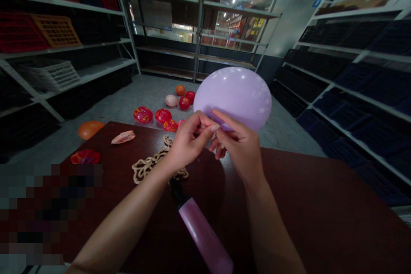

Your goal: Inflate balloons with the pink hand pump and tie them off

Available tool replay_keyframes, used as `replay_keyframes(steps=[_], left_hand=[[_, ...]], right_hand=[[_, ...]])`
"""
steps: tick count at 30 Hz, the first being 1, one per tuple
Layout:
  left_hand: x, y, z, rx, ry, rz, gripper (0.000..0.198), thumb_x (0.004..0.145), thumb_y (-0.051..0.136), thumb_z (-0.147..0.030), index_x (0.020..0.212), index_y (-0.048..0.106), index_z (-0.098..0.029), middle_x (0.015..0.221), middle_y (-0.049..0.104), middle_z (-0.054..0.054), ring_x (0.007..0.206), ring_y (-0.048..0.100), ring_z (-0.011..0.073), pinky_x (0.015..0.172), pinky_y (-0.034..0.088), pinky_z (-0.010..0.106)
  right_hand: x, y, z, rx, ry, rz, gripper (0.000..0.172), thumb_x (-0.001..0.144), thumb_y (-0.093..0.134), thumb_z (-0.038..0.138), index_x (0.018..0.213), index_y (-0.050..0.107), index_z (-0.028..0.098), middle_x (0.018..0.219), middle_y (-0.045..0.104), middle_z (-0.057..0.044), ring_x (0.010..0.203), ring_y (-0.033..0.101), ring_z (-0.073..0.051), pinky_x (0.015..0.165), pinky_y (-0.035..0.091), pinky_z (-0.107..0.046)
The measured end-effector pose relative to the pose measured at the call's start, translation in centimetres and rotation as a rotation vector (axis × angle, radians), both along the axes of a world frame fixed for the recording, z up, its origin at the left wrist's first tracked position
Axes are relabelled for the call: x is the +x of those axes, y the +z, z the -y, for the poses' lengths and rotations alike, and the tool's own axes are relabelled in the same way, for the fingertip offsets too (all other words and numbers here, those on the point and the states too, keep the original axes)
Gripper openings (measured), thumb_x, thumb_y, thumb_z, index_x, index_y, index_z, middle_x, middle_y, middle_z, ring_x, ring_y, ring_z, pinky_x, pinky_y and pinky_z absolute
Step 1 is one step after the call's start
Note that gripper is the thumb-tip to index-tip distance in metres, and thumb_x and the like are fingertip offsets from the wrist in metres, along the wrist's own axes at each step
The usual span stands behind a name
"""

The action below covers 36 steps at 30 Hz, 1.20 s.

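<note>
A large inflated lilac balloon (234,94) rises above the far edge of the table, right behind my hands. My left hand (195,137) pinches at the balloon's neck, thumb and fingertips pressed together. From the other side my right hand (239,143) closes on the same neck, its index finger lying along the balloon's skin. The neck itself is mostly hidden by my fingers. Below my left forearm lies a pink hand pump (205,235) with a black nozzle end. A tangled beige rope (149,167) rests on the tabletop beside it.
On the dark brown table (298,197) lie a pale crumpled packet (123,137) and a red patterned item (85,156). Several red balloons (143,114), a white balloon (171,100) and an orange balloon (90,129) are beyond it. Shelves with crates (58,30) line the room.
</note>
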<state>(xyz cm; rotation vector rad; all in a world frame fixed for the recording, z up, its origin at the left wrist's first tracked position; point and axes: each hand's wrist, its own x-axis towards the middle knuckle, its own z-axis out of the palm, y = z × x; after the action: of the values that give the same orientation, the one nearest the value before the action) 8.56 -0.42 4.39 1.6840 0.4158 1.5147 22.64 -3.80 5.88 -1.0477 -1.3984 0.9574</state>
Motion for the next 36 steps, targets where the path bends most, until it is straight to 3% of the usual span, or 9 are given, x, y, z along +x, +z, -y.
replay_keyframes(steps=[6, 12, 20, 24, 29, 32, 36], left_hand=[[0.1, 0.1, 0.1, -0.028, -0.008, -0.005, 0.021, 0.095, 0.069, -0.035, 0.084, 0.058, -0.02, 0.073, 0.064, 0.002, 0.061, 0.061, 0.0133, 0.057, 0.05, 0.025], [0.3, -0.1, -0.2, -0.069, 0.112, 0.062, 0.019, 0.093, 0.071, -0.033, 0.086, 0.061, -0.018, 0.079, 0.068, 0.004, 0.07, 0.063, 0.0133, 0.066, 0.051, 0.023], [0.5, 0.2, -0.5, -0.194, 0.128, 0.199, 0.028, 0.088, 0.076, -0.04, 0.083, 0.059, -0.018, 0.074, 0.064, 0.001, 0.065, 0.059, 0.0115, 0.063, 0.05, 0.022], [0.2, 0.4, -0.7, -0.233, 0.108, 0.2, 0.03, 0.086, 0.077, -0.042, 0.082, 0.059, -0.019, 0.073, 0.063, 0.002, 0.063, 0.057, 0.012, 0.061, 0.049, 0.023], [-0.4, 0.5, -1.0, -0.298, 0.131, 0.243, 0.032, 0.083, 0.081, -0.042, 0.08, 0.06, -0.018, 0.066, 0.057, 0.0, 0.054, 0.05, 0.0094, 0.05, 0.041, 0.019], [-0.6, 0.6, -1.0, -0.356, 0.129, 0.343, 0.034, 0.08, 0.084, -0.041, 0.078, 0.059, -0.017, 0.061, 0.048, -0.004, 0.046, 0.04, 0.0061, 0.043, 0.033, 0.017], [-0.9, 1.0, -1.0, -0.478, 0.119, 0.457, 0.03, 0.082, 0.082, -0.036, 0.078, 0.059, -0.017, 0.062, 0.047, -0.005, 0.045, 0.041, 0.0057, 0.044, 0.038, 0.017]], right_hand=[[-0.2, 0.0, 0.3, 0.121, -0.123, 0.075, 0.019, 0.089, 0.064, 0.034, 0.103, 0.071, 0.024, 0.055, 0.062, 0.006, 0.039, 0.054, -0.008, 0.039, 0.041, -0.021], [-0.7, -0.4, 0.2, 0.229, -0.3, 0.087, 0.012, 0.096, 0.056, 0.038, 0.1, 0.058, 0.027, 0.056, 0.062, 0.007, 0.04, 0.057, -0.01, 0.04, 0.044, -0.023], [-0.5, -0.6, 0.0, 0.295, -0.2, 0.074, 0.013, 0.094, 0.061, 0.035, 0.104, 0.055, 0.028, 0.063, 0.062, 0.008, 0.044, 0.056, -0.009, 0.043, 0.045, -0.023], [-0.1, -0.9, -0.2, 0.332, -0.142, 0.235, 0.01, 0.092, 0.066, 0.033, 0.099, 0.062, 0.027, 0.071, 0.067, 0.006, 0.051, 0.06, -0.009, 0.051, 0.051, -0.022], [0.4, -0.9, -0.1, 0.447, -0.235, 0.532, 0.012, 0.096, 0.061, 0.03, 0.1, 0.071, 0.024, 0.083, 0.074, 0.002, 0.066, 0.068, -0.011, 0.063, 0.053, -0.023], [0.5, -0.6, 0.2, 0.453, -0.21, 0.609, 0.014, 0.097, 0.059, 0.028, 0.096, 0.072, 0.022, 0.079, 0.074, 0.001, 0.063, 0.066, -0.011, 0.062, 0.05, -0.023], [0.4, -0.3, 0.3, 0.436, -0.142, 0.661, 0.016, 0.097, 0.057, 0.026, 0.093, 0.071, 0.021, 0.073, 0.071, 0.002, 0.056, 0.06, -0.009, 0.058, 0.045, -0.023]])
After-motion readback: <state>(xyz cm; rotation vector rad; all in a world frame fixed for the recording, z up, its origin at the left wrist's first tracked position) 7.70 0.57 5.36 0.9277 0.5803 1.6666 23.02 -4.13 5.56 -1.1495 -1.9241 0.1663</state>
